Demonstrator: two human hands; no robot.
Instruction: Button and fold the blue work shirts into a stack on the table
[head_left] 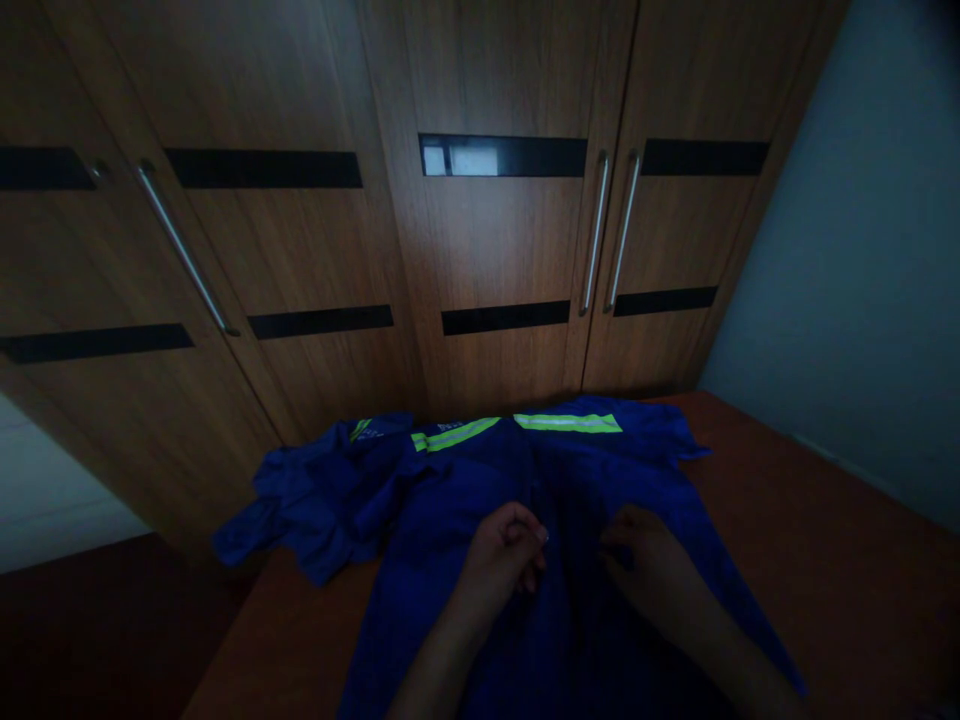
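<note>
A dark blue garment (442, 510) with yellow-green and silver reflective stripes lies spread over a reddish-brown surface. My left hand (508, 553) is over its middle, fingers curled with the thumb against the index finger; a tiny bright spot shows at the fingertips, too small to name. To the right, my right hand (641, 555) is also curled above the garment, thumb and fingers bent toward each other. The dim light hides what, if anything, lies between its fingertips. Another crumpled blue garment (307, 500) with a small reflective stripe sits at the left edge.
A wooden wardrobe (495, 235) with long metal handles and black strips stands behind the reddish-brown surface (780, 500). A pale wall (862, 280) rises at the right. Dark floor (105, 630) shows at the lower left.
</note>
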